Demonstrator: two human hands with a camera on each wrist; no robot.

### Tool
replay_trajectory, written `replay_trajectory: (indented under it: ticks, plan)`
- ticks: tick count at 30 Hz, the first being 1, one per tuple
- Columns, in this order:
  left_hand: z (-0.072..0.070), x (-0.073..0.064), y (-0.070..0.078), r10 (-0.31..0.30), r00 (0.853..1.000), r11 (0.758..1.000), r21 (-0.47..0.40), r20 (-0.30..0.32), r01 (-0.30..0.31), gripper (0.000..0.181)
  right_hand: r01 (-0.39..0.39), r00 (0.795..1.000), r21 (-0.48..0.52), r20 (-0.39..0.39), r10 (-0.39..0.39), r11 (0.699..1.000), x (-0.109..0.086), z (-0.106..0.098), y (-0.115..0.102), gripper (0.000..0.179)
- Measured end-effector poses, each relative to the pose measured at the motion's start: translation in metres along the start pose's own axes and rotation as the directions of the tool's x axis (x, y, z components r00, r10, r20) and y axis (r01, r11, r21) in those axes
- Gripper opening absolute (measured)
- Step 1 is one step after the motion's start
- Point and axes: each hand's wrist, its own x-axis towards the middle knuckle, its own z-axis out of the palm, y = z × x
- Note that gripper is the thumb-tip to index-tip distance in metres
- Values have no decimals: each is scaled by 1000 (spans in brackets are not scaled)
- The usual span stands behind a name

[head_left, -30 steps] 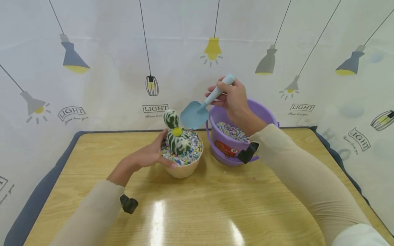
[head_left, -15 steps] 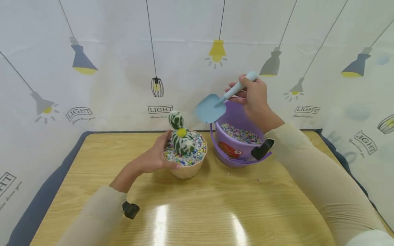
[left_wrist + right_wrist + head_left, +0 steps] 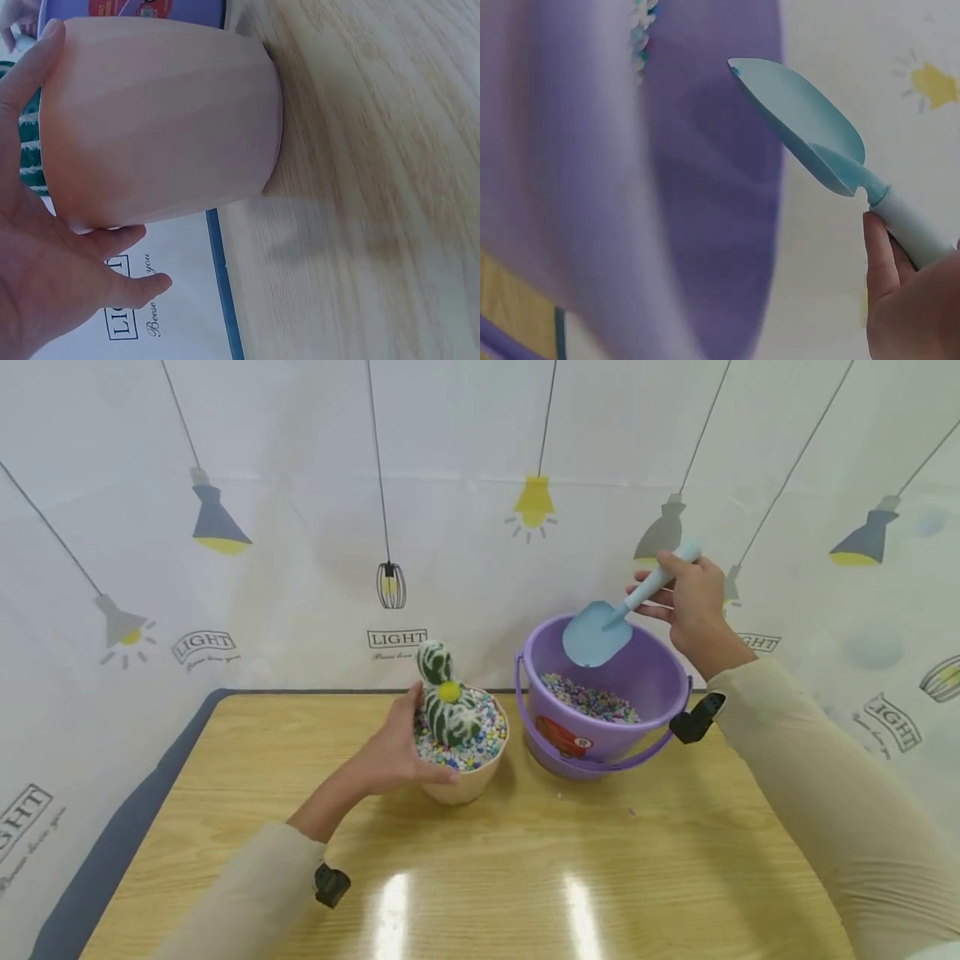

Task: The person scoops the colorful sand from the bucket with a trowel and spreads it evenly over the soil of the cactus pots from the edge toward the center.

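Note:
In the head view, my left hand (image 3: pixel 396 753) holds a pale peach flowerpot (image 3: pixel 463 785), thumb along its front and fingers round its far left side. A green-and-white striped cactus (image 3: pixel 450 718) with a yellow flower stands in the pot among multicoloured pebbles (image 3: pixel 491 731). My right hand (image 3: pixel 699 608) grips the handle of a light blue trowel (image 3: pixel 596 637), whose blade hangs over a purple bucket (image 3: pixel 611 742). Similar small pebbles (image 3: pixel 588 700) lie in the bucket's bottom. From the right wrist, the trowel's blade (image 3: pixel 802 120) looks bare apart from a speck at its tip.
Both containers stand near the back edge of the wooden table (image 3: pixel 480 877), close to a white backdrop (image 3: pixel 300 568) printed with lamps. The bucket's handle (image 3: pixel 626 764) hangs down in front. A couple of stray pebbles (image 3: pixel 632 811) lie on the tabletop before it.
My right hand has carried the trowel rightward from beside the cactus to over the bucket. The left hand stays at the flowerpot. The head view has shifted slightly.

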Motion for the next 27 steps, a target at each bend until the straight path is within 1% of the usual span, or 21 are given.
replay_trajectory:
  ticks: [5, 8, 12, 15, 18, 20, 22, 25, 27]
  plan:
    - [7, 9, -1, -47, 997, 998, 38, -62, 49, 143, -30, 1000, -86, -10, 29, 996, 11, -14, 18, 23]
    - [12, 16, -1, -71, 992, 996, 38, -101, 75, 143, -37, 999, -141, -3, 37, 989, 15, -17, 28, 21]
    - [17, 25, 2, -106, 983, 994, 23, -148, 111, 143, -45, 998, -204, 29, 52, 978, 19, -18, 37, 16]
    - [20, 30, 5, -136, 974, 989, 33, -182, 144, 143, -61, 994, -259, 71, 82, 964, 21, -17, 41, 14]
    - [23, 36, 8, -162, 961, 983, 47, -225, 177, 143, -82, 987, -310, 107, 120, 947, 20, -15, 46, 15]
    - [24, 40, 9, -174, 952, 980, 56, -251, 193, 142, -91, 984, -330, 118, 136, 940, 19, -14, 48, 16]
    - [25, 44, 10, -177, 945, 977, 67, -277, 203, 142, -88, 984, -353, 116, 137, 932, 18, -12, 50, 18]
    - [26, 50, 9, -171, 936, 973, 95, -308, 209, 141, -79, 988, -412, 91, 128, 908, 17, -9, 50, 21]
    - [28, 53, 10, -166, 933, 972, 108, -320, 210, 140, -75, 991, -497, 63, 122, 864, 16, -6, 48, 26]
